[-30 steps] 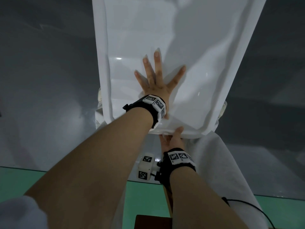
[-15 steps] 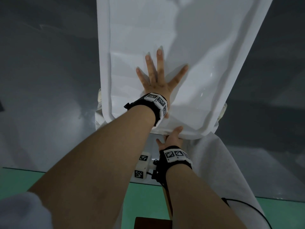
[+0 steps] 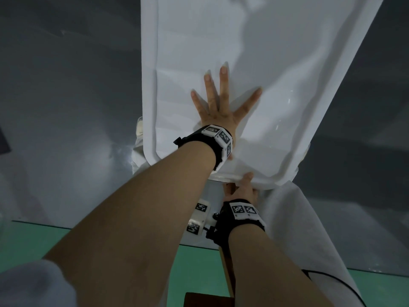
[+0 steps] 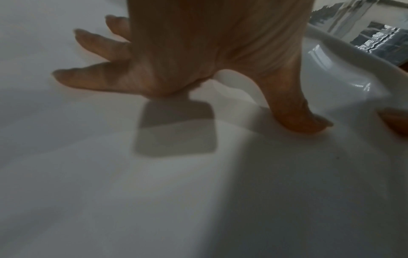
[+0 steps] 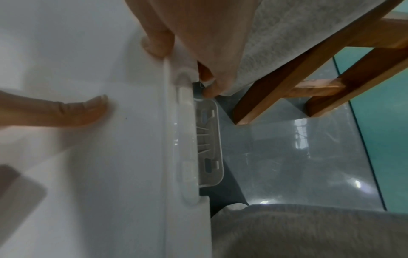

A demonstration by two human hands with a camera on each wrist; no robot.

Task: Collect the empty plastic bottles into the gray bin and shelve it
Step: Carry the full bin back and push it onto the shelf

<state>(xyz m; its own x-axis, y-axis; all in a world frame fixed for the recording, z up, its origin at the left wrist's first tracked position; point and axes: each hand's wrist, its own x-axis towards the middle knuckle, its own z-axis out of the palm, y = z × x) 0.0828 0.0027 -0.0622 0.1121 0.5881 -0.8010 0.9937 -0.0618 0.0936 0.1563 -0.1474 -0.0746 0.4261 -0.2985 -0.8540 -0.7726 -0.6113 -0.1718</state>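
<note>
Gray bin (image 3: pixel 276 69) lid side up, tilted. Left hand (image 3: pixel 218 111) splayed flat, pressing the lid. Right hand (image 3: pixel 242 189) gripping its near rim.

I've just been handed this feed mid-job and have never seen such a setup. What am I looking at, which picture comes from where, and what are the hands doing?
There is no machine here: a person works with two bare hands, wearing black wrist bands with checkered markers. One camera sits on the head and looks down; one more sits on each wrist and looks along the fingers.

In the head view, the left hand lies flat with spread fingers on the pale gray lid of the bin. The left wrist view shows the same hand from close behind. The right hand grips the lid's near edge, thumb on top. The right wrist view shows its fingers curled under the rim, above a clear latch.

Below are a glossy gray floor, a green strip and a wooden frame. No bottles can be seen in these pictures.
</note>
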